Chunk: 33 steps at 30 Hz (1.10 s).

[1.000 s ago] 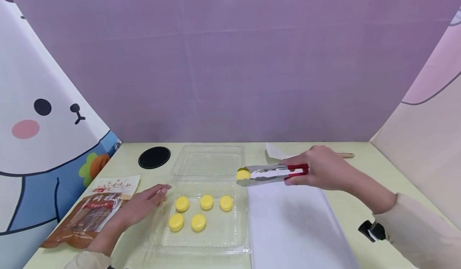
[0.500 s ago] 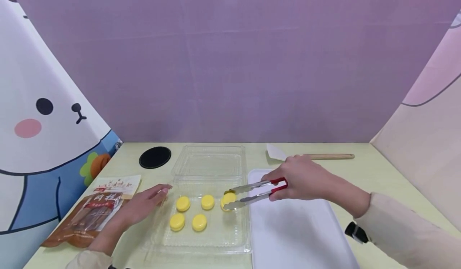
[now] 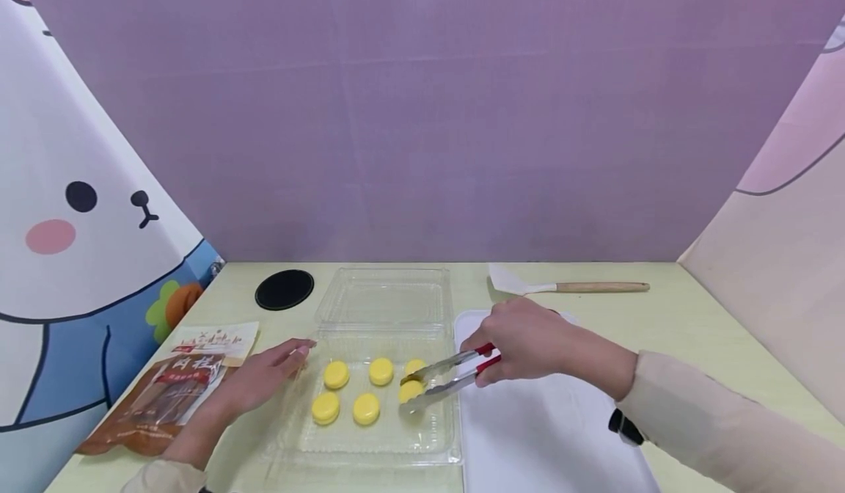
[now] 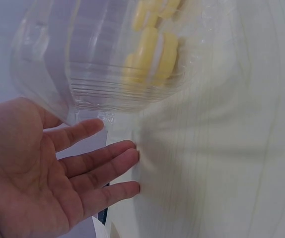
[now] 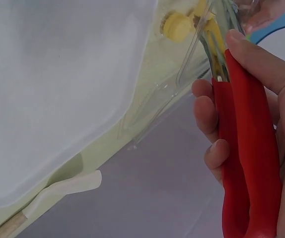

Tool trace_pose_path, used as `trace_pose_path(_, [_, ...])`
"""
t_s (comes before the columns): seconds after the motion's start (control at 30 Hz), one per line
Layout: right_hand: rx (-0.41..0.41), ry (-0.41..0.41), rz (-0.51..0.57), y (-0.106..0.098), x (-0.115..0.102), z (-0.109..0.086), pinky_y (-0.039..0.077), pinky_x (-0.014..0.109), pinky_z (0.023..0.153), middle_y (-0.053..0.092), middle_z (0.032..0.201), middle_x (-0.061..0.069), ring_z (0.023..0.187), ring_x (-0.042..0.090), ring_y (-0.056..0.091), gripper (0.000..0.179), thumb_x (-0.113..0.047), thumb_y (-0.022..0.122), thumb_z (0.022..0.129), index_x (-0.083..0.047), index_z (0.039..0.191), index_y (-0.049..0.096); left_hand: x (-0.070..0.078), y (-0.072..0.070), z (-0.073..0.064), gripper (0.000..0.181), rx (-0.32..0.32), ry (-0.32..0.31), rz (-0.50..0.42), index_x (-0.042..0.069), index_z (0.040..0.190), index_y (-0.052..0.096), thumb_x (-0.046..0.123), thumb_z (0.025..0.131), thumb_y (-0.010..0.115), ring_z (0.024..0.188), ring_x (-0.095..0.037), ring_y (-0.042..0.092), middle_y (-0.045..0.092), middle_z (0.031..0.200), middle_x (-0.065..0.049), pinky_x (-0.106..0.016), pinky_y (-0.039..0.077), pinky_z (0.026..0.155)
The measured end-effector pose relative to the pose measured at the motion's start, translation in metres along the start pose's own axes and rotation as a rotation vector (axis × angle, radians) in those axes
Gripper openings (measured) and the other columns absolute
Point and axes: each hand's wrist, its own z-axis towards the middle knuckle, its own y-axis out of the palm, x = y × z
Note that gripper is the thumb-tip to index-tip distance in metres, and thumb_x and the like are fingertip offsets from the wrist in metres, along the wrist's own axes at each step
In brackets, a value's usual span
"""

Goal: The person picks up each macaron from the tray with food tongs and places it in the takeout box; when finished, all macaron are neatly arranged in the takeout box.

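My right hand (image 3: 528, 340) grips red-handled metal tongs (image 3: 454, 362). Their tips lie around a yellow macaron (image 3: 411, 392) low inside the clear plastic container (image 3: 396, 442), at its right side. Whether that macaron rests on the base cannot be told. Several other yellow macarons (image 3: 366, 408) lie in the tray. In the right wrist view, thumb and fingers wrap the red handles (image 5: 254, 144). My left hand (image 3: 267, 375) is by the container's left edge with fingers extended. The left wrist view shows the palm and relaxed fingers (image 4: 103, 163) close to the plastic rim.
The container's lid (image 3: 389, 298) lies folded back behind it. A white tray (image 3: 548, 434) adjoins on the right, and a spatula (image 3: 597, 287) lies behind that. At left are a brown food packet (image 3: 158, 397) and a black round pad (image 3: 284, 290).
My right hand has brought the tongs and macaron leftward, nearer and down, from above the container's right edge into its base. The left hand stays put.
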Motion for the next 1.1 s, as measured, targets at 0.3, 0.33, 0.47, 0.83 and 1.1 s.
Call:
trace_pose_path(0.3, [-0.051,-0.005,-0.059,0.002,-0.008,0.011,0.034,0.023,0.052,0.049,0.059,-0.023,0.055,0.000,0.042,0.017,-0.037,0.087,0.081,-0.029,0.092,0.076,0.000,0.000,0.000,0.057,-0.002,0.004,-0.008,0.006,0.148,0.049,0.046,0.109,0.041,0.113,-0.036,0.065,0.064,0.130,-0.022,-0.062,0.045,0.099])
trace_pose_path(0.33, [-0.056,-0.003,-0.066,0.002,-0.009,0.013,0.035,0.023,0.054,0.049,0.060,-0.023,0.056,0.000,0.042,0.018,-0.037,0.087,0.081,-0.029,0.092,0.076,0.000,0.000,0.000,0.057,-0.003,0.003,-0.010,0.006,0.149,0.049,0.047,0.109,0.042,0.113,-0.036,0.065,0.064,0.131,-0.023,-0.062,0.045,0.099])
trace_pose_path(0.47, [-0.075,0.013,-0.086,0.001,-0.012,0.016,0.036,0.024,0.057,0.048,0.060,-0.022,0.058,0.002,0.043,0.019,-0.038,0.088,0.080,-0.028,0.093,0.078,-0.001,0.000,0.001,0.057,-0.003,0.003,-0.013,0.006,0.149,0.049,0.047,0.109,0.042,0.113,-0.036,0.065,0.063,0.132,-0.023,-0.062,0.045,0.100])
trace_pose_path(0.83, [-0.087,0.037,-0.083,0.000,-0.014,0.019,0.036,0.024,0.057,0.051,0.063,-0.020,0.059,0.003,0.043,0.024,-0.039,0.089,0.079,-0.026,0.098,0.080,-0.001,0.000,0.001,0.055,0.000,0.003,-0.013,0.007,0.148,0.050,0.044,0.109,0.042,0.113,-0.036,0.065,0.064,0.130,-0.022,-0.062,0.045,0.099])
trace_pose_path(1.1, [-0.039,0.068,0.006,0.002,-0.007,0.009,0.039,0.024,0.057,0.056,0.067,-0.021,0.060,0.002,0.045,0.031,-0.041,0.087,0.080,-0.027,0.106,0.079,-0.002,0.001,0.001,0.055,0.000,0.001,-0.010,0.007,0.148,0.050,0.044,0.109,0.042,0.113,-0.036,0.065,0.065,0.128,-0.022,-0.062,0.045,0.099])
